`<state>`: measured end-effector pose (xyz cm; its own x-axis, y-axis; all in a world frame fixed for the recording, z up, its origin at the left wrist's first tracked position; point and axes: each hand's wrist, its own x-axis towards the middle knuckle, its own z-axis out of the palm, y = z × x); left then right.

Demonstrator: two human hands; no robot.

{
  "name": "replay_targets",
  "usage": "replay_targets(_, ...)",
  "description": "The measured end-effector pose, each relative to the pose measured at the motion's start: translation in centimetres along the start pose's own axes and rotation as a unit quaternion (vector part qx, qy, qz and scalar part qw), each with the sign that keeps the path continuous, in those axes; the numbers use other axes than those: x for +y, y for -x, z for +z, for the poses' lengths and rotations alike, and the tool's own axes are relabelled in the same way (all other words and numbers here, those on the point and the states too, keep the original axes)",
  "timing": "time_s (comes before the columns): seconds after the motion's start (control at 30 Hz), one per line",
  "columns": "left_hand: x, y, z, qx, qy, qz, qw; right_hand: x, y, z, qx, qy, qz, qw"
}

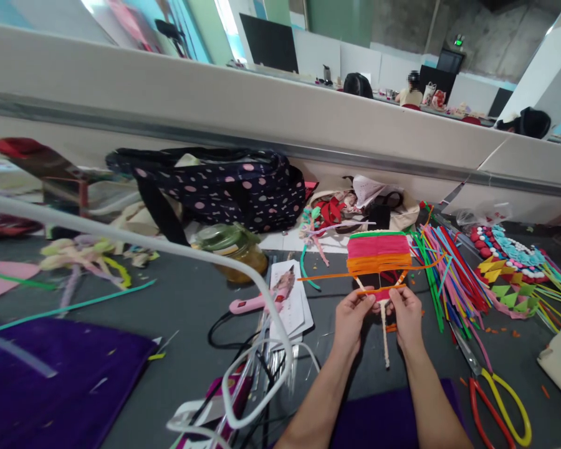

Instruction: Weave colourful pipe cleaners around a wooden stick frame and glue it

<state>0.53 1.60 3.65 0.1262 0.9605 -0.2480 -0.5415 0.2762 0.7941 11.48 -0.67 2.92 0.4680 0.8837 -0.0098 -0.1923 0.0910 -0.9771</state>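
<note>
Both hands grip the lower part of a striped woven piece [378,249] with green, pink and orange bands and a thin white wrapped stem [386,337] hanging below. My left hand [352,319] pinches its lower left edge. On the other side, my right hand [407,317] pinches the lower right edge, level with the left. A pink and orange strip [381,293] spans between the fingertips. Long orange strips [325,277] stick out sideways beneath the colored bands. The fingertips partly hide the lower frame.
Right of the hands lie colored strips [467,268] and red-and-yellow scissors [500,399]. A pink glue gun [257,302] rests on white papers [299,312] to the left. Behind stand a glass jar [231,249] and a dotted bag [234,187]. A white lamp arm [177,249] crosses the left.
</note>
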Motion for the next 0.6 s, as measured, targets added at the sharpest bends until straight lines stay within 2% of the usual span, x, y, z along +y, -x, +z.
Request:
replay_targets(0.1, 0.09, -0.02, -0.09, 0.004, 0.008, -0.009, 1.000, 0.08, 0.02, 0.01, -0.010, 0.003, 0.000, 1.000)
replay_targets(0.27, 0.00, -0.22, -0.27, -0.022, 0.027, -0.072, 0.997, -0.01, 0.12, -0.06, -0.024, 0.029, -0.011, 0.999)
replay_targets(0.5, -0.10, -0.18, -0.43, -0.009, -0.004, -0.043, 0.999, 0.27, 0.08, -0.42, -0.050, 0.045, -0.017, 0.998)
replay_targets(0.6, 0.01, 0.01, -0.35, -0.027, 0.022, -0.063, 0.997, 0.40, 0.04, -0.46, -0.051, 0.042, -0.024, 0.998)
